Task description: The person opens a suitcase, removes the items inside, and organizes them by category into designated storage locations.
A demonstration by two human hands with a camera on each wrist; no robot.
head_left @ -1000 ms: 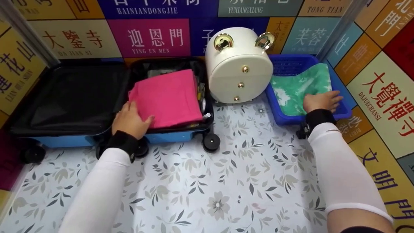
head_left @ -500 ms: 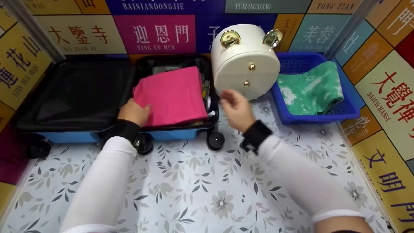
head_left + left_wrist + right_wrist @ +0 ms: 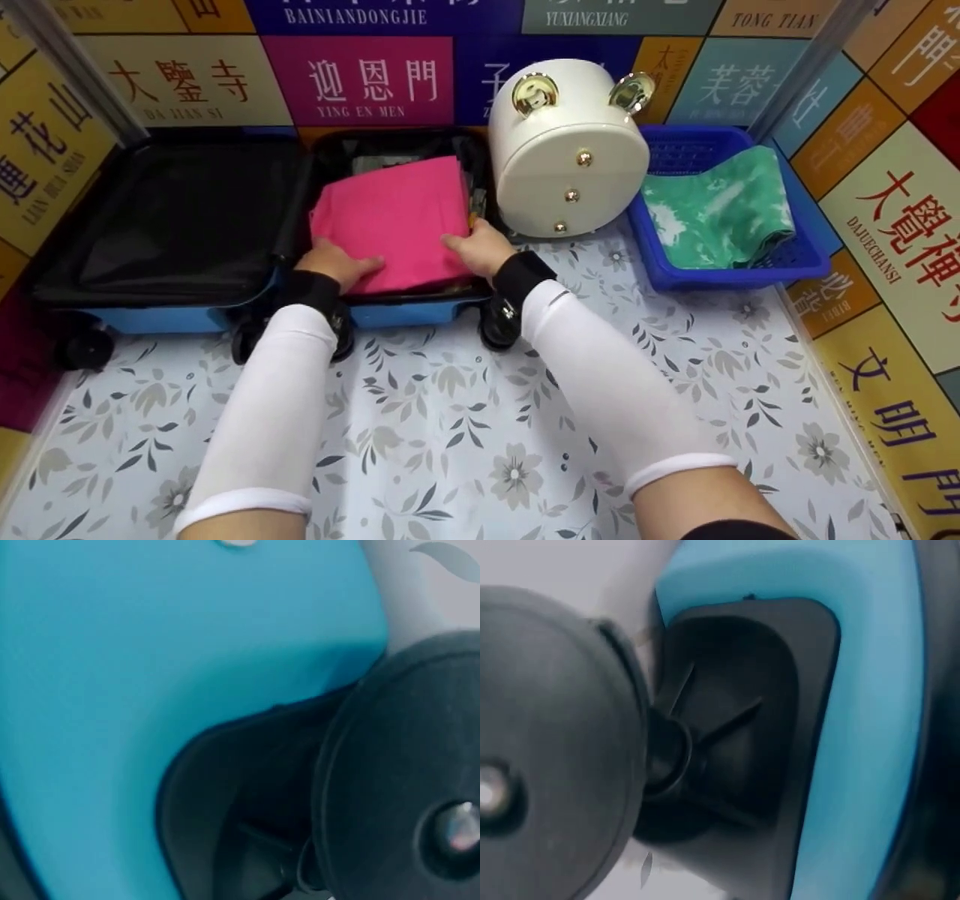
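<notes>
A folded pink cloth [image 3: 394, 217] lies on top of the contents in the right half of an opened suitcase [image 3: 409, 313]. At its lower left edge my left hand [image 3: 330, 264] grips it, thumb on top and the other fingers mostly hidden beside it. Across from that, my right hand [image 3: 486, 251] holds the right edge, its thumb over the cloth and fingers down the side. Both wrist views show only the suitcase's blue shell [image 3: 112, 690] and its black wheels, one wheel [image 3: 555, 742] filling the left of the right wrist view; neither hand appears there.
The suitcase's other half, with a black lining [image 3: 187, 225], lies to the left. A white round case [image 3: 574, 180] with gold knobs stands right of the suitcase. Beyond it, a blue basket [image 3: 739, 277] contains green-and-white cloth [image 3: 720, 210]. Printed walls [image 3: 360, 82] enclose the floral-patterned surface [image 3: 450, 450].
My right hand has left the green cloth in the basket, crossed leftward past the white case and taken the pink cloth's right edge. My left hand has stayed at the left edge, shifting slightly.
</notes>
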